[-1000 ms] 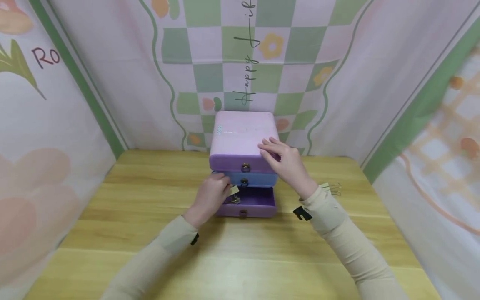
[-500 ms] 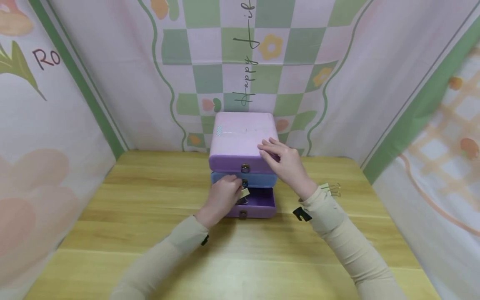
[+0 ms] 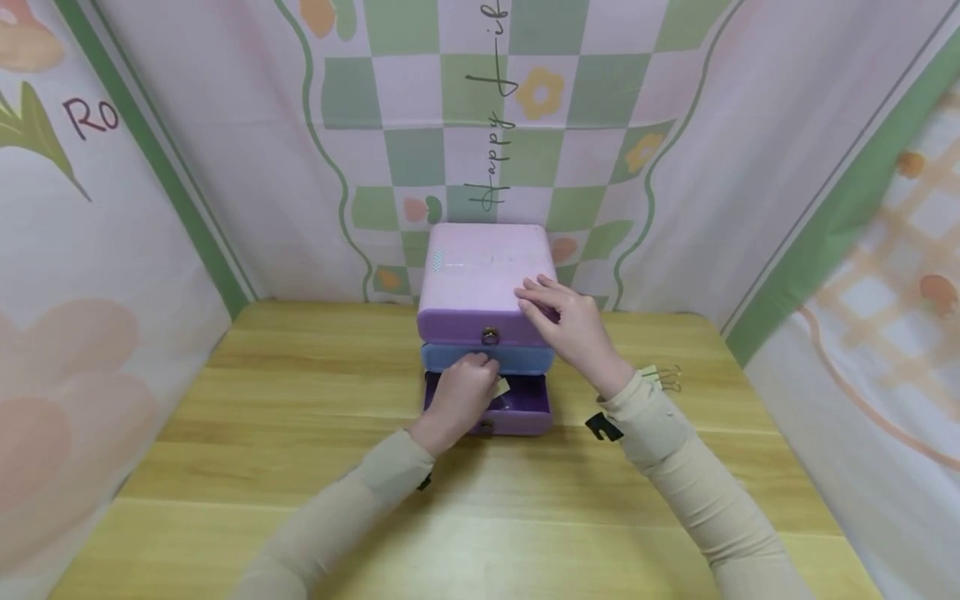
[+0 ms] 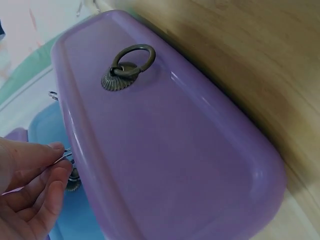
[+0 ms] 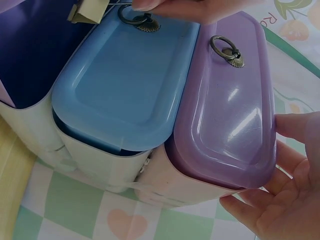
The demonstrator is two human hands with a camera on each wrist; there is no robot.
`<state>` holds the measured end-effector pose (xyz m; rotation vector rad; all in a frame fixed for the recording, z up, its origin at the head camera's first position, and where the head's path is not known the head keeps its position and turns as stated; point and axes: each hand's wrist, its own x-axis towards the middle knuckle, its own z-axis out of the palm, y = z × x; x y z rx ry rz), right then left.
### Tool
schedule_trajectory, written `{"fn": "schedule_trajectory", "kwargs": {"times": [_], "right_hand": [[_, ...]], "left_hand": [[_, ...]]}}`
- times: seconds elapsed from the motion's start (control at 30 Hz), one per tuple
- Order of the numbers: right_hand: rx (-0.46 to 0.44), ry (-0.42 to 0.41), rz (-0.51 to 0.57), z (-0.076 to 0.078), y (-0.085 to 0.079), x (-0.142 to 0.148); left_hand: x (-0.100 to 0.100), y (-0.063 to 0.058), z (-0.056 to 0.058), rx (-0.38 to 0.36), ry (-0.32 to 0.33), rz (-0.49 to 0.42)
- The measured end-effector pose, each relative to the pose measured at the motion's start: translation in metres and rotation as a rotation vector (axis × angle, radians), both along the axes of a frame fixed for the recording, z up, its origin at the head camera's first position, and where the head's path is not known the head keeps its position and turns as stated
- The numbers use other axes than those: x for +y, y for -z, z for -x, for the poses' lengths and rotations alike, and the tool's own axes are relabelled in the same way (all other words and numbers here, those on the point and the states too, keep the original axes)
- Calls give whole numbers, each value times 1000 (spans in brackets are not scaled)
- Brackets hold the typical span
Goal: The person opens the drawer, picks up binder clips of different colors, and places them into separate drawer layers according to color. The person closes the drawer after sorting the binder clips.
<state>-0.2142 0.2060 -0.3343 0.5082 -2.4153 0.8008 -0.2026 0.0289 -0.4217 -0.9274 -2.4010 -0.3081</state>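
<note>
My left hand (image 3: 461, 396) pinches a pale yellow binder clip (image 3: 502, 387) by its wire handle, over the pulled-out bottom purple drawer (image 3: 525, 425). In the left wrist view, thumb and fingertips hold the wire just behind that drawer's front; the clip's body is hidden there. The right wrist view shows the clip's body (image 5: 89, 11) near the blue middle drawer (image 5: 125, 85). My right hand (image 3: 573, 325) rests with spread fingers on the top right edge of the pink-topped drawer box (image 3: 480, 267). The top purple drawer (image 5: 225, 115) and the blue one are pushed in.
More binder clips (image 3: 660, 377) lie on the wooden table (image 3: 525, 517) right of the box, partly behind the right sleeve. Patterned cloth (image 3: 420, 92) hangs behind and at both sides. Brass ring pulls (image 4: 131, 65) stick out from the drawer fronts.
My left hand has moved right with the binder clip, from the drawer's left side toward its middle. The right hand stays in place on the box.
</note>
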Motion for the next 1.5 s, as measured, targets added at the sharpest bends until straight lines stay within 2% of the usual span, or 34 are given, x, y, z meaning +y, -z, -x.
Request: {"fn": "schedule_trajectory", "kwargs": {"times": [0.4,0.93,1.1,1.33,1.5], "right_hand": [[5,1,4,1,1,0],[26,-8,6,1,1,1],[25,-10,6,0,1,1],[16,-11,1,-1,1,1],[9,-15,7,0,1,1]], "left_hand": [[11,4,1,48,-29,11],[14,-1,3,6,-14,95],[15,-3,4,-5,-21,149],[19,-7,4,-58,-26,255],[23,-9,4,-47,-18,307]]}}
